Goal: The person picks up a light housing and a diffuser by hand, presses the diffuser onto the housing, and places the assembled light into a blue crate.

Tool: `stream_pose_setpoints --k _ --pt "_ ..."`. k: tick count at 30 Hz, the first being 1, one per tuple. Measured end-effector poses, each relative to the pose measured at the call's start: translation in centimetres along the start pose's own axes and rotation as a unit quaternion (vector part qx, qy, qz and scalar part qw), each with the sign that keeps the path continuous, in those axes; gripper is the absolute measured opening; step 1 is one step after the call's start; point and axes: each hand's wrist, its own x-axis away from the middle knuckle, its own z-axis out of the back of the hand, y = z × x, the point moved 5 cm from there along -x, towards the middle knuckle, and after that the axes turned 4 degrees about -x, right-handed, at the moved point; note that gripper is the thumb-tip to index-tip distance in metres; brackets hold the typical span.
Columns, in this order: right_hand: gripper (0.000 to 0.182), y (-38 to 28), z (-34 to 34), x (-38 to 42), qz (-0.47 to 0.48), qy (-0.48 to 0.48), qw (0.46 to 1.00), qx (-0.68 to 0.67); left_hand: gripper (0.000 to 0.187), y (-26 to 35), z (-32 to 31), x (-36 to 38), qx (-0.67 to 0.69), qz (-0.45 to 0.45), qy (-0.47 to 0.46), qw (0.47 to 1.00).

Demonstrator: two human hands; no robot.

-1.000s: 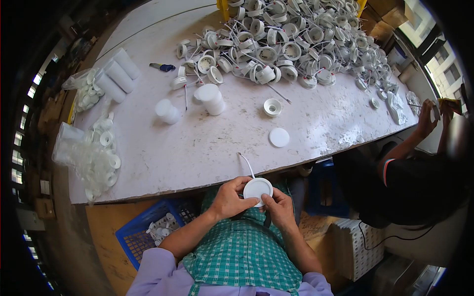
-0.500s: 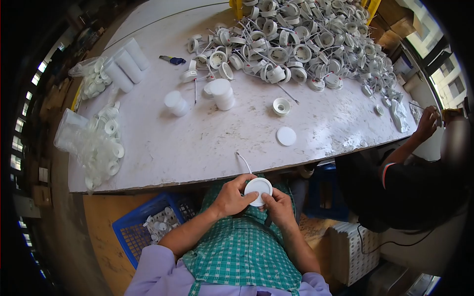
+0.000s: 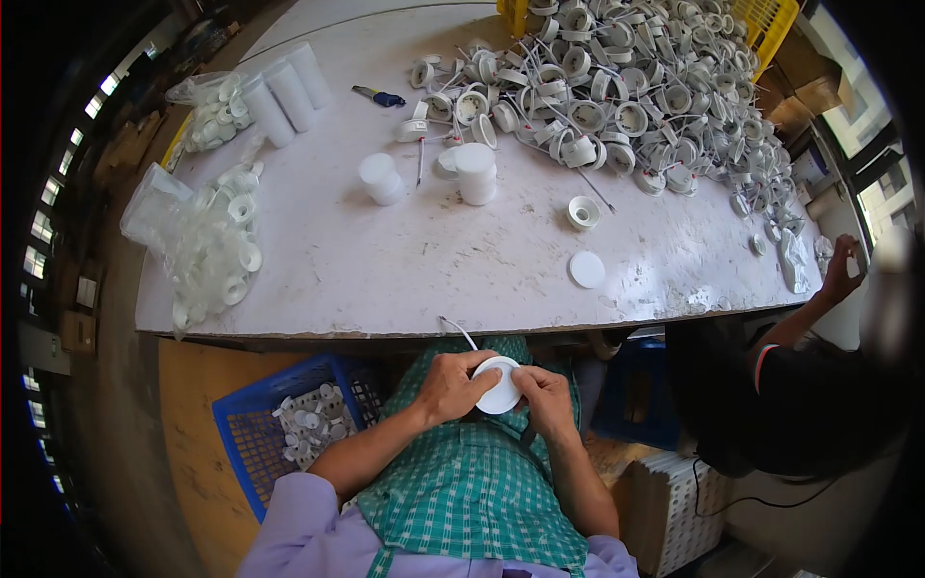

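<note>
Between both hands, over the apron at the table's front edge, is a round white lamp housing with a white disc filling its face. Its white cable sticks out toward the table. My left hand is closed around the left side, thumb on the disc. On the right rim, my right hand grips with its thumb on the face and its other fingers partly hidden. Beyond them on the table lie a loose white disc, a white cup-shaped housing and two stacks of discs, one shorter and one taller.
A large heap of white housings with cables covers the table's back right. Bagged white rings, white cylinders and a utility knife lie leftward. A blue basket stands below. A co-worker's hand is at right.
My view has shifted, so the tabletop things appear farther right and mostly higher. Both hands still hold the housing, which sits slightly lower and more to the left in view. The co-worker's hand has moved down.
</note>
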Motion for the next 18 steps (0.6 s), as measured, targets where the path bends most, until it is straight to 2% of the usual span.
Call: stream_pose_setpoints --k 2,4,8,10,11,14,15,17,18 --pt "0.029 1.0 0.5 -0.2 -0.005 -0.012 1.000 -0.002 0.032 0.4 0.5 0.7 0.022 0.003 -0.012 1.000" --pt "0.030 2.5 -0.1 -0.5 -0.040 -0.118 0.974 -0.191 0.031 0.1 0.8 1.3 0.021 0.003 -0.008 1.000" --pt "0.030 2.0 -1.5 0.0 -0.090 -0.125 0.957 -0.245 0.024 0.8 2.3 2.9 0.027 0.010 0.014 0.999" --pt "0.025 2.2 -0.5 -0.1 -0.018 -0.032 0.992 -0.122 0.025 0.7 3.5 4.3 0.027 0.016 0.035 0.999" --pt "0.025 2.0 -0.6 -0.2 -0.013 -0.033 0.992 -0.117 0.025 0.6 4.2 5.0 0.022 0.017 0.045 0.999" --pt "0.022 -1.0 1.3 -0.3 0.102 0.056 0.993 -0.032 0.025 -0.7 7.4 9.7 0.083 0.020 0.138 0.987" --pt "0.022 -2.4 2.1 -0.5 0.128 0.090 0.988 -0.001 0.023 -1.4 8.9 11.5 0.111 0.031 0.168 0.979" --pt "0.024 -3.7 5.2 -2.0 0.267 0.176 0.936 0.146 0.024 -3.6 11.7 14.9 0.130 0.070 0.240 0.959" --pt "0.029 -5.5 5.8 -2.3 0.278 0.212 0.909 0.229 0.025 -5.4 13.0 16.1 0.119 0.089 0.276 0.950"
